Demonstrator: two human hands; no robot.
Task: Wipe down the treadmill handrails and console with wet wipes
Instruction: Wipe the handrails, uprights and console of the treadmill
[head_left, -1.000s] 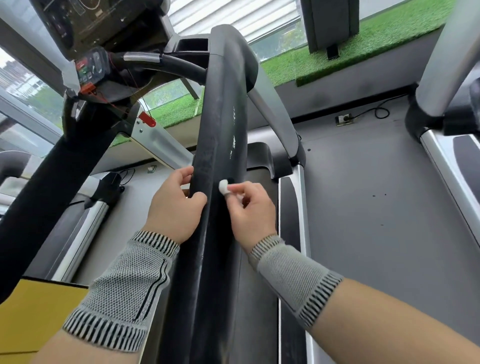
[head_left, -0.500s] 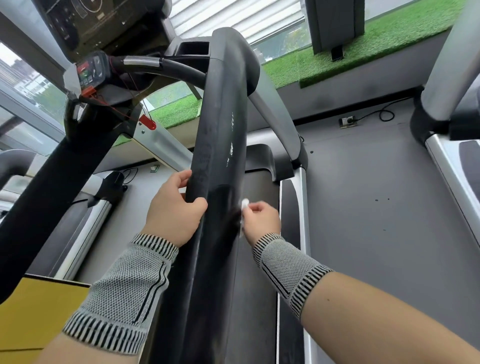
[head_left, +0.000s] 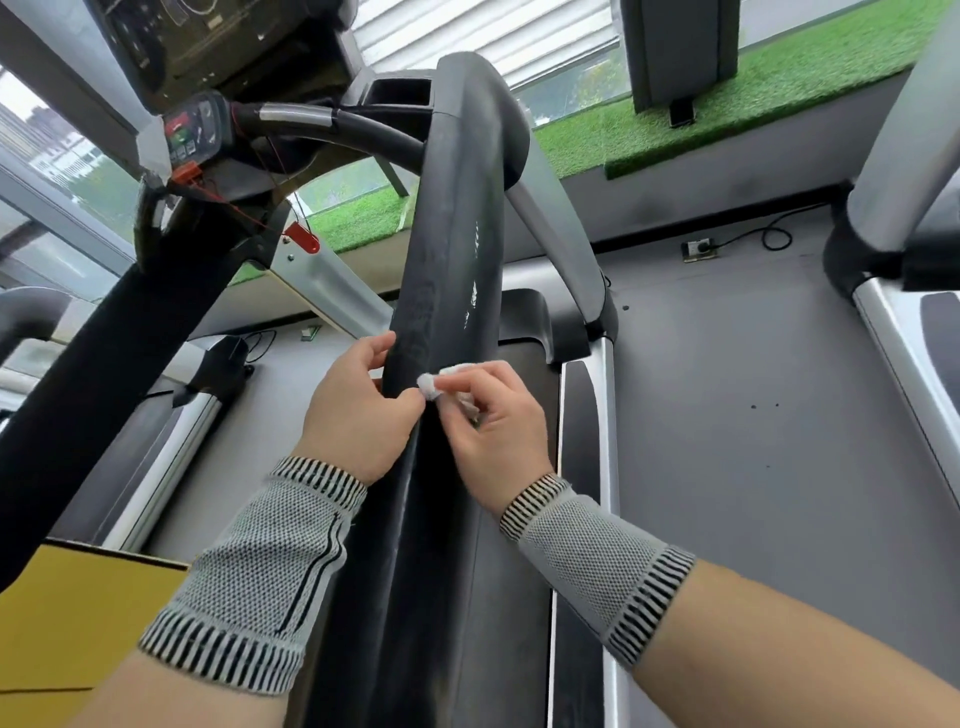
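Both our hands meet at the handrail (head_left: 447, 249): left hand (head_left: 358, 410) curls round it, right hand (head_left: 493, 415) pinches a balled wipe (head_left: 429, 385) against its surface.

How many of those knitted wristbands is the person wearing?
2. One wristband is on the left forearm, behind the left hand on the handrail; the other wristband is on the right forearm, behind the right hand pinching the wipe.
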